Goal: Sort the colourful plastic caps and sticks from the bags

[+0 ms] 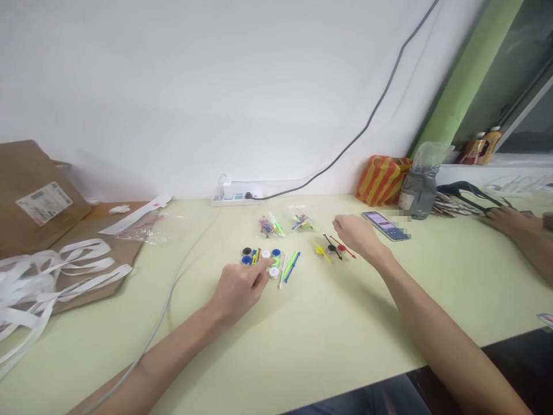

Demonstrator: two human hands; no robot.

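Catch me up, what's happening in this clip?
A person's left hand reaches into a cluster of small coloured plastic discs and sticks, fingertips right at it. Their right hand is raised beside red, black and yellow pointers. Clear bags of similar parts lie behind. A co-worker's hand rests at far right.
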